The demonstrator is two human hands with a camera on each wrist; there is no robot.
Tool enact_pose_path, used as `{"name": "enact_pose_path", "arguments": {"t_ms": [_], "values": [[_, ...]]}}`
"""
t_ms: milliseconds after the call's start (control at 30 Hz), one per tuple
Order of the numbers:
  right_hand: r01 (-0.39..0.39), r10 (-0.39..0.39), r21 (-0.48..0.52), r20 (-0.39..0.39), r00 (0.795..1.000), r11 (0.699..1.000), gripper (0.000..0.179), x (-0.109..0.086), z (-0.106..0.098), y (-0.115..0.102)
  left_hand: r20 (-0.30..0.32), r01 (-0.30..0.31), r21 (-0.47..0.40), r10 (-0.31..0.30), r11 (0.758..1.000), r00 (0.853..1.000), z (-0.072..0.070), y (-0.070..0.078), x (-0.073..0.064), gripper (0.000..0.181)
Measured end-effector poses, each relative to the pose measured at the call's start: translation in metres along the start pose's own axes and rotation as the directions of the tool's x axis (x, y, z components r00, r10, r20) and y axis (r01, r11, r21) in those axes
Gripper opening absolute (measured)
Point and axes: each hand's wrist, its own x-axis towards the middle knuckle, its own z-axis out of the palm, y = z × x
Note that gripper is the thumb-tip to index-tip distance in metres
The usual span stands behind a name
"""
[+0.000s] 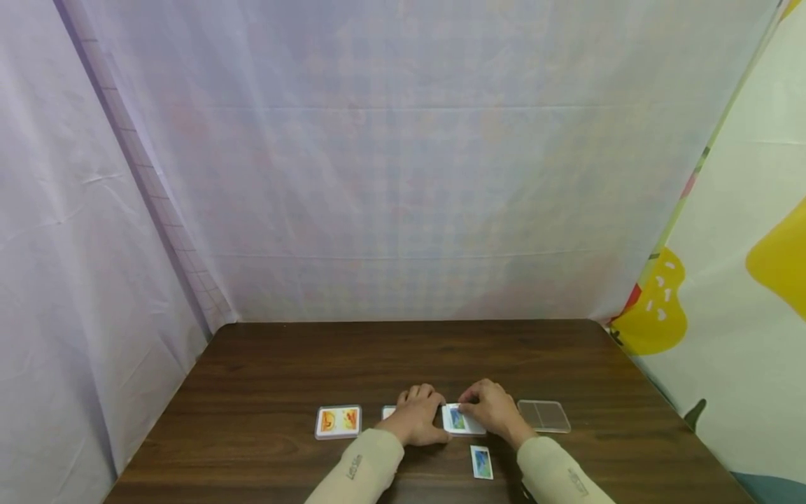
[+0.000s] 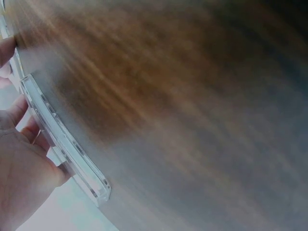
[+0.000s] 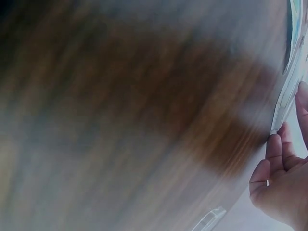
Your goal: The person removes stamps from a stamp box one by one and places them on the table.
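Observation:
My left hand (image 1: 415, 416) spreads over a middle clear-edged case (image 1: 388, 411), hiding most of it. Its thumb and index finger reach the left side of another flat case (image 1: 474, 428), which has a white inside. In that case, on the left half, lies a small picture card (image 1: 456, 418) in blue and green. My right hand (image 1: 494, 409) leans in from the right and pinches this card at its upper right with thumb and forefinger. The left wrist view shows the middle case (image 2: 62, 139) edge-on beside the left fingers.
A similar loose picture card (image 1: 481, 463) lies on the brown table (image 1: 264, 378) nearer me. To the left sits a case with orange pictures (image 1: 338, 421). A clear, divided plastic piece (image 1: 544, 416) lies right of my right hand. Curtains surround the table.

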Motion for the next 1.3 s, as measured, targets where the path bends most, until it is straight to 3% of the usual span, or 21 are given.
{"name": "enact_pose_path", "arguments": {"t_ms": [500,967,1300], "values": [[-0.034,0.037,0.169,-0.016,0.999,0.985,0.010,-0.001,-0.005,-0.002,-0.023,-0.011,0.017,0.012,1.000,1.000,0.000,0.000,-0.001,0.061],[-0.083,0.079,0.282,0.025,0.997,0.956,0.006,0.000,-0.009,0.003,-0.028,-0.018,0.023,0.019,1.000,0.999,0.000,0.000,-0.002,0.063],[-0.117,0.115,0.408,0.029,0.993,0.906,0.009,-0.005,-0.022,0.003,-0.029,-0.008,0.027,0.009,1.000,1.000,0.000,0.000,-0.001,0.062]]}}
